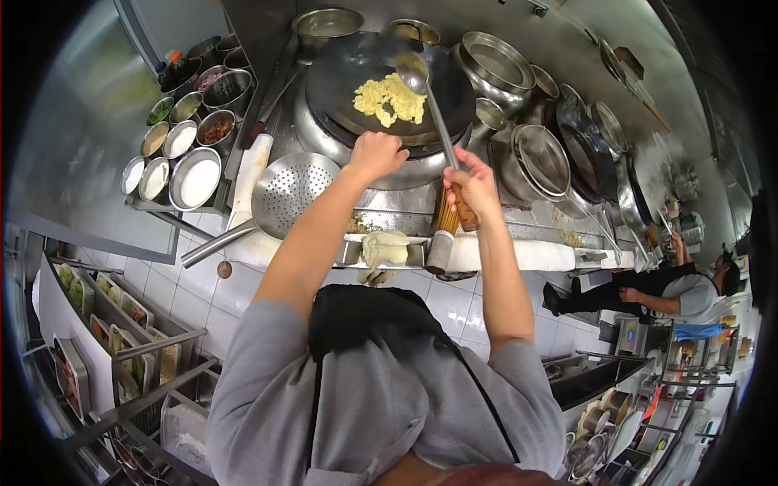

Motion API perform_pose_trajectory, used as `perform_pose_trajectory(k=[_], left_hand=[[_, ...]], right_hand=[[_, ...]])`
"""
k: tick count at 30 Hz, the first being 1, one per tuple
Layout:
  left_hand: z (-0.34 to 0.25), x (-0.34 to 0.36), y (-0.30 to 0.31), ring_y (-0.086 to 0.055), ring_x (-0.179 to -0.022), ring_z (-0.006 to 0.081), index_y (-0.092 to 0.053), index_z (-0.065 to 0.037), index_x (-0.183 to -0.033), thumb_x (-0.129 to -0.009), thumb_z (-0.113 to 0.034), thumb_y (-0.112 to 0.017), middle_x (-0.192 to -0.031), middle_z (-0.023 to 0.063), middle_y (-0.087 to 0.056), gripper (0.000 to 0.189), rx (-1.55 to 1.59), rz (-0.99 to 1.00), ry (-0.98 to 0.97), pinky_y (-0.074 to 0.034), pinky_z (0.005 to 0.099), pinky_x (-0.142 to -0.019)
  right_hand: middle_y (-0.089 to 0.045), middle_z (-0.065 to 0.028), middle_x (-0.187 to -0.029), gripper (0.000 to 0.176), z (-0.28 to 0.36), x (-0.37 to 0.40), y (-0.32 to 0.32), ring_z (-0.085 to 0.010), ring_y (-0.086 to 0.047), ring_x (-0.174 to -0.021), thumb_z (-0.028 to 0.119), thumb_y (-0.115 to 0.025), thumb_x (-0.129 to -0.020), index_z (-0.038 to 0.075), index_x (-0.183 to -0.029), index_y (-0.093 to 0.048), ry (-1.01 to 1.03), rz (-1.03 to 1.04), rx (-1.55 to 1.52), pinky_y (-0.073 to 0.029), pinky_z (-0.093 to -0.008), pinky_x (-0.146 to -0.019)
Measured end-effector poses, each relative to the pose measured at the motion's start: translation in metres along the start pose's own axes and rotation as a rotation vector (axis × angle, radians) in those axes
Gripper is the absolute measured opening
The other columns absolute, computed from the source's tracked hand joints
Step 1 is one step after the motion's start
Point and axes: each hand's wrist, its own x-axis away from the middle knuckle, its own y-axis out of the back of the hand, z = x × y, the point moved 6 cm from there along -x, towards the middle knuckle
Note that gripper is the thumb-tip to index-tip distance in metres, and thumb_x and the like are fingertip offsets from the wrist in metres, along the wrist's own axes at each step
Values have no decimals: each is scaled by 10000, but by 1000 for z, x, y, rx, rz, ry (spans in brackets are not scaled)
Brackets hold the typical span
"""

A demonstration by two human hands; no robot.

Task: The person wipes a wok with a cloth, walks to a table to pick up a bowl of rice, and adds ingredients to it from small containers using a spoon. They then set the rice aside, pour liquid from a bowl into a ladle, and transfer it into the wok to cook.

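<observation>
Scrambled egg [389, 99] lies in a large dark wok [344, 77] on the stove. My left hand [377, 155] is closed at the wok's near edge; whether it grips the rim or a cloth there cannot be made out. Wrapped round the wooden-ended handle of a long metal ladle is my right hand [472, 185], right of the wok. The ladle's bowl [412, 74] is over the wok, beside the upper right of the egg. Just below my right hand, a bamboo brush [442, 235] rests at the counter's front edge.
A perforated strainer [293, 193] sits left of my left forearm. Metal containers of ingredients [195, 180] stand at the left. Sieves [539, 162] and more pans are on the right. A cloth [385, 249] lies at the front edge. Another person [648, 293] stands far right.
</observation>
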Motion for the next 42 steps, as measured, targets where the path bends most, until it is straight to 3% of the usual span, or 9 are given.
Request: perform_pose_trajectory(k=[6,14,26,31,33,35,37,39,42], left_hand=[[-69,15,86,-683,-658,360,-730,-78,-758,-817,-417,-670,-663,165,-674,349,-53,-67,-82,-550,474,-631],[-71,41,92,-669,-600,335,-720,-82,-693,-810,-405,-654,-617,159,-658,349,-69,-29,-133,-550,463,-615],[-57,17,111,-651,-572,360,-660,-75,-650,-804,-371,-693,-589,162,-638,336,-33,-129,-198,-524,462,-559],[-12,38,8,-660,-588,331,-707,-80,-714,-845,-373,-676,-648,142,-673,322,-118,-158,-171,-534,441,-627],[-44,74,19,-662,-588,291,-698,-83,-695,-829,-365,-685,-648,136,-672,312,-176,-97,-188,-516,411,-596],[-79,121,42,-673,-607,278,-706,-59,-762,-769,-342,-725,-659,114,-670,284,-178,-349,-362,-530,429,-622],[-93,125,71,-679,-609,285,-708,-47,-796,-763,-326,-727,-668,123,-674,281,-8,-344,-373,-544,433,-623],[-91,89,90,-683,-611,309,-718,-55,-791,-773,-323,-722,-701,153,-687,268,-32,-40,-168,-551,436,-605],[-60,35,76,-687,-624,334,-718,-73,-762,-815,-336,-693,-696,158,-687,269,-9,-35,-103,-552,444,-595]], right_hand=[[-591,-46,-683,611,50,64,15,-103,-520,-429,-10,-612,-883,33,-1462,-419,72,-20,202,-411,-258,-367],[-573,-23,-641,629,80,115,6,-78,-488,-410,-33,-622,-843,75,-1446,-480,-71,35,325,-371,-239,-360],[-525,-19,-664,606,114,68,2,-83,-495,-442,17,-592,-902,20,-1478,-401,-294,222,515,-387,-240,-388],[-536,-23,-682,630,73,-5,-16,-89,-476,-459,50,-607,-908,31,-1495,-379,1,72,614,-401,-258,-403],[-555,-17,-697,632,81,26,-15,-78,-482,-461,40,-613,-905,33,-1494,-386,146,40,613,-405,-249,-404],[-599,-28,-733,614,91,75,-6,-64,-491,-475,42,-619,-897,37,-1479,-423,317,40,563,-411,-239,-427],[-611,-15,-748,623,100,121,-9,-34,-483,-488,19,-617,-898,60,-1488,-419,260,-16,309,-392,-202,-432],[-624,-14,-779,625,107,135,-14,-23,-480,-491,5,-614,-900,74,-1490,-421,307,-29,215,-378,-181,-428],[-615,-40,-762,614,110,119,-29,-51,-503,-477,21,-625,-917,74,-1490,-413,307,20,99,-392,-210,-398]])
